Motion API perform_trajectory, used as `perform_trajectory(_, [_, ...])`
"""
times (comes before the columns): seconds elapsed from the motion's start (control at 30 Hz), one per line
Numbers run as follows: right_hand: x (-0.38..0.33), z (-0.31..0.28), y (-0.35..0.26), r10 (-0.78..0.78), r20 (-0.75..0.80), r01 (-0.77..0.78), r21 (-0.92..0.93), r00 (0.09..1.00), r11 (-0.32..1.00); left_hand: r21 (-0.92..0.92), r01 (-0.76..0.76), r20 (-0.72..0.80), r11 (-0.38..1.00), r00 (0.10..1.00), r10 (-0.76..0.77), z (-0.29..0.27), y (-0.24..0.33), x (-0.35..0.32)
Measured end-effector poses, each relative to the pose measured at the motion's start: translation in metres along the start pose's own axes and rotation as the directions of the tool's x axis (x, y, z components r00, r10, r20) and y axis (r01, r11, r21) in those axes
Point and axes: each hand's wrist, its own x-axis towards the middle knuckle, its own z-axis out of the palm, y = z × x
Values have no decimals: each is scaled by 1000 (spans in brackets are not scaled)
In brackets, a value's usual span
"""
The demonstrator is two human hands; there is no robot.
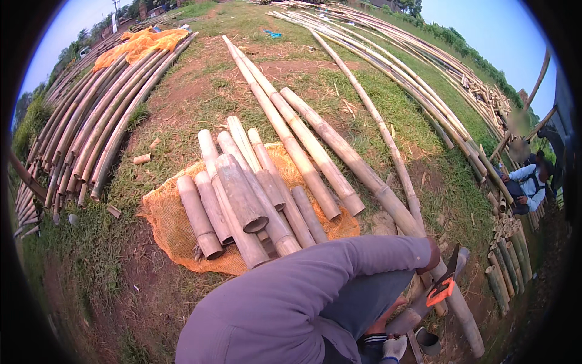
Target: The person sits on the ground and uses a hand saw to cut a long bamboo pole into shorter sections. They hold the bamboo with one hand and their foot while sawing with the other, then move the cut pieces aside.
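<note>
"Main item?"
"Long tan round bamboo pole (pixel 464 318), lower right, past the right edge of the orange mesh sheet (pixel 162 224). Black-bladed, orange-handled handsaw (pixel 441 292) right at it."
"Handling?"
"Stiff, probably heavy, smoothish, might roll. I'd grab near a joint."
"Grip?"
"White-gloved right hand (pixel 395 347): can't tell. Left hand: hidden past the purple-grey sleeve (pixel 376 255)."

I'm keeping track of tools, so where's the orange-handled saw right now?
In the head view, the orange-handled saw is at the lower right, just right of the purple sleeve, overlapping a long bamboo pole.
</note>
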Motion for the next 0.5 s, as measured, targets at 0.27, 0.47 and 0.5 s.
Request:
perform_trajectory(0.27, [-9, -32, -117, -9, 340, 106, -270, 940, 957, -39, 149, 5, 988, 989, -149, 7, -10, -15])
perform_trajectory(0.47, [-62, -92, -77, 68, 232, 20, -359, 970, 933, -36, 20, -62, 999, 998, -22, -2, -9, -26])
perform_trajectory(0.5, [-54, -86, -54, 73, 152, -13, -364, 986, 931, -75, 14, -112, 997, 993, -23, -8, 0, -24])
